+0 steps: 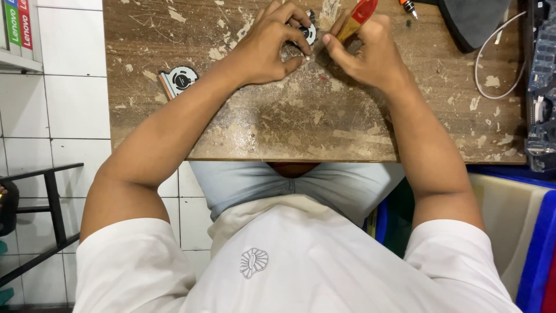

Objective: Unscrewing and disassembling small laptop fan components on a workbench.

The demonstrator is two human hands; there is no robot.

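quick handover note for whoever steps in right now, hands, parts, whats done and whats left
Left hand: fingers curled around a small black fan at the far edge of the wooden table.
Right hand: gripping a red-handled brush, pressed close to the fan.
A second fan lies apart on the table's left side, untouched.
White cable and circuit board sit at right.
Done: cannot tell. Left: fan in hand is being worked on; second fan waits.

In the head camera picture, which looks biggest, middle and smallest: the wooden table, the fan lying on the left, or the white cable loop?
1. wooden table
2. white cable loop
3. fan, though the cable is only a thin line.
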